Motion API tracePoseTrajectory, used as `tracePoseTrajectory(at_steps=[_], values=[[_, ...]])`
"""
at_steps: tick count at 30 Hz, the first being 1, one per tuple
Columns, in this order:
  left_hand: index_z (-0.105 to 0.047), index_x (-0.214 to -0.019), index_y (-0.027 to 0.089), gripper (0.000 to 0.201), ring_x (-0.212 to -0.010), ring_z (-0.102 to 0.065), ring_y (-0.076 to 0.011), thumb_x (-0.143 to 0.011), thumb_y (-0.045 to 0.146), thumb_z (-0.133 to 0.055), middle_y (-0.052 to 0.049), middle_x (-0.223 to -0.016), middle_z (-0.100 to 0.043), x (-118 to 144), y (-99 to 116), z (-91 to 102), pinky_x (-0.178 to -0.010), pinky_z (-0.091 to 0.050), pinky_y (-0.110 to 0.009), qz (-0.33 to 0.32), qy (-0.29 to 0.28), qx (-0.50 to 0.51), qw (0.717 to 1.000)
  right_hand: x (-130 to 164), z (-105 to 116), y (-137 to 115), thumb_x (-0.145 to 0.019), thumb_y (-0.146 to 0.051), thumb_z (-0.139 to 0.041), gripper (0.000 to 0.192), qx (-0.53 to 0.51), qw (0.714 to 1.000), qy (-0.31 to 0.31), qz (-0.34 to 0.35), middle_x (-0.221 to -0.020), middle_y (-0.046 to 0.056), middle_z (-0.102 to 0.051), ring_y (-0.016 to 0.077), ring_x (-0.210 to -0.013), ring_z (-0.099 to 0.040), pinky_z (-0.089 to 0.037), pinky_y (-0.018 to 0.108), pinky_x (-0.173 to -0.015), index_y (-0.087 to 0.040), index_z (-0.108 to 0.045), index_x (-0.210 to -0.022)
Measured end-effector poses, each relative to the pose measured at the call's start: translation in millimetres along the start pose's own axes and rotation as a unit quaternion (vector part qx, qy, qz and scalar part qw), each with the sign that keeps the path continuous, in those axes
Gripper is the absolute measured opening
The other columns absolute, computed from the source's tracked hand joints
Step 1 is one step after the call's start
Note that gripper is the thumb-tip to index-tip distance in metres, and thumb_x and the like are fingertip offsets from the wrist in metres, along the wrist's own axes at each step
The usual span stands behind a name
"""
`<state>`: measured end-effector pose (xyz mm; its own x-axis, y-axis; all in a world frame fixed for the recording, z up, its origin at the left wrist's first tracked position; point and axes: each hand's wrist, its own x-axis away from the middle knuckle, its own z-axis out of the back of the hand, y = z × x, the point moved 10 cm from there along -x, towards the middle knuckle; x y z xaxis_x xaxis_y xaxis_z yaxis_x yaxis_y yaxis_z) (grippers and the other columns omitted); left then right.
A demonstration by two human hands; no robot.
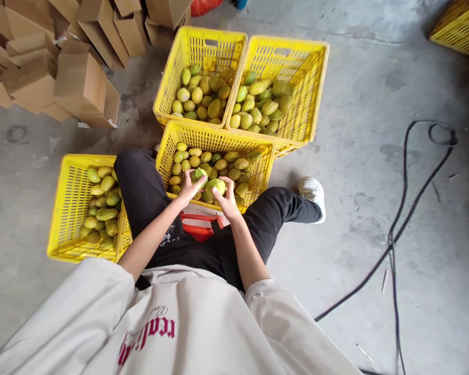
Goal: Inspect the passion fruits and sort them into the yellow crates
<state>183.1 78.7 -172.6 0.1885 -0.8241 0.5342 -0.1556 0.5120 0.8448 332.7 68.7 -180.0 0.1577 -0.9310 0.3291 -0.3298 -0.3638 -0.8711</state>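
My left hand (pixel 191 187) is wrapped round a green, oval papaya (pixel 199 177) with a mottled skin. In my right hand (pixel 226 198) is a smoother yellow-green papaya (pixel 216 187), the thumb lying on top. Both fruits are side by side over the near edge of a yellow slatted crate (pixel 214 134), which stands between my legs. Inside it lie several more yellow and green papayas (pixel 195 161), partly hidden by my hands.
Two more yellow crates (pixel 242 78) of papayas stand just beyond. Another yellow crate (pixel 64 208) with fruit is left of my leg. Cardboard boxes (pixel 82 83) crowd the upper left. A black cable (pixel 404 219) snakes across the concrete floor at right; a yellow crate (pixel 463 31) is farther off.
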Motion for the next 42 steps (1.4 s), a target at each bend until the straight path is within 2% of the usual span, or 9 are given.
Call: tracePoseTrajectory(at_steps=[3,6,10,15,21,26,31,36,42], values=[[-0.038,-0.114,0.024,0.041,-0.113,-0.055,-0.0221,-0.082,0.026,-0.064,-0.010,-0.127,-0.048,-1.0,2.5,3.8,-0.078,-0.058,-0.034,-0.004,0.008,0.005,1.000,4.3,-12.2,5.4,-0.073,-0.039,-0.070,0.051,-0.075,0.992,-0.077,-0.073,-0.113,0.000,-0.055,0.0162,-0.097,-0.058,-0.054,0.033,-0.081,-0.035,-0.046,-0.117],[-0.037,-0.112,0.024,0.042,-0.114,-0.054,-0.0221,-0.082,0.029,-0.065,-0.010,-0.128,-0.047,-1.7,2.0,5.4,-0.081,-0.056,-0.037,-0.005,0.008,0.001,1.000,6.5,-18.6,-1.4,-0.069,-0.029,-0.075,0.055,-0.089,0.988,-0.106,-0.066,-0.112,-0.002,-0.056,0.0142,-0.092,-0.059,-0.053,0.030,-0.081,-0.036,-0.048,-0.116],[-0.037,-0.113,0.023,0.043,-0.113,-0.054,-0.0219,-0.082,0.032,-0.066,-0.010,-0.126,-0.049,-2.7,-3.3,4.1,-0.086,-0.053,-0.038,-0.003,-0.003,-0.038,0.999,5.7,-23.1,-5.3,-0.064,-0.026,-0.079,0.054,-0.083,0.992,-0.091,-0.028,-0.101,-0.003,-0.057,0.0119,-0.087,-0.057,-0.051,0.028,-0.082,-0.032,-0.052,-0.110],[-0.041,-0.114,0.023,0.050,-0.118,-0.051,-0.0207,-0.076,0.031,-0.073,-0.008,-0.120,-0.054,-6.8,-4.8,12.9,-0.097,-0.045,-0.035,-0.022,0.034,-0.055,0.998,5.2,-23.9,1.2,-0.060,-0.029,-0.082,0.057,-0.091,0.993,-0.064,-0.033,-0.096,-0.002,-0.061,0.0143,-0.086,-0.060,-0.052,0.034,-0.084,-0.029,-0.049,-0.106],[-0.040,-0.114,0.024,0.050,-0.120,-0.049,-0.0207,-0.076,0.030,-0.072,-0.008,-0.121,-0.053,-5.5,-2.7,14.5,-0.099,-0.041,-0.034,-0.029,0.052,-0.070,0.996,4.6,-19.2,-4.1,-0.057,-0.033,-0.084,0.056,-0.071,0.997,-0.032,0.007,-0.090,-0.002,-0.062,0.0144,-0.080,-0.060,-0.053,0.033,-0.079,-0.028,-0.048,-0.100],[-0.036,-0.111,0.021,0.043,-0.119,-0.049,-0.0204,-0.081,0.028,-0.066,-0.011,-0.123,-0.051,-0.9,7.2,14.4,-0.103,-0.037,-0.034,-0.047,0.075,-0.124,0.988,4.8,-19.2,-6.5,-0.058,-0.032,-0.083,0.054,-0.051,0.998,-0.005,0.038,-0.091,-0.002,-0.060,0.0146,-0.083,-0.060,-0.051,0.033,-0.082,-0.027,-0.047,-0.098],[-0.037,-0.110,0.023,0.041,-0.115,-0.050,-0.0190,-0.081,0.027,-0.066,-0.009,-0.122,-0.050,-1.9,7.2,15.0,-0.104,-0.034,-0.034,-0.054,0.082,-0.121,0.988,4.9,-15.6,-4.8,-0.058,-0.031,-0.083,0.053,-0.028,0.998,0.019,0.054,-0.098,0.000,-0.059,0.0147,-0.087,-0.059,-0.051,0.031,-0.083,-0.027,-0.048,-0.097],[-0.039,-0.108,0.023,0.043,-0.115,-0.051,-0.0195,-0.078,0.027,-0.070,-0.008,-0.119,-0.051,-3.8,2.7,15.4,-0.101,-0.036,-0.032,-0.051,0.073,-0.098,0.991,4.8,-15.2,-2.8,-0.060,-0.032,-0.082,0.057,-0.016,0.999,0.004,0.032,-0.101,0.000,-0.060,0.0147,-0.090,-0.059,-0.051,0.030,-0.085,-0.029,-0.048,-0.106],[-0.040,-0.108,0.023,0.043,-0.116,-0.051,-0.0199,-0.078,0.028,-0.070,-0.008,-0.120,-0.051,-3.9,3.2,17.6,-0.099,-0.042,-0.034,-0.055,0.084,-0.089,0.991,2.7,-22.8,7.5,-0.075,-0.043,-0.066,0.036,-0.114,0.991,-0.030,-0.068,-0.105,-0.002,-0.060,0.0163,-0.094,-0.059,-0.055,0.031,-0.079,-0.032,-0.048,-0.104]])
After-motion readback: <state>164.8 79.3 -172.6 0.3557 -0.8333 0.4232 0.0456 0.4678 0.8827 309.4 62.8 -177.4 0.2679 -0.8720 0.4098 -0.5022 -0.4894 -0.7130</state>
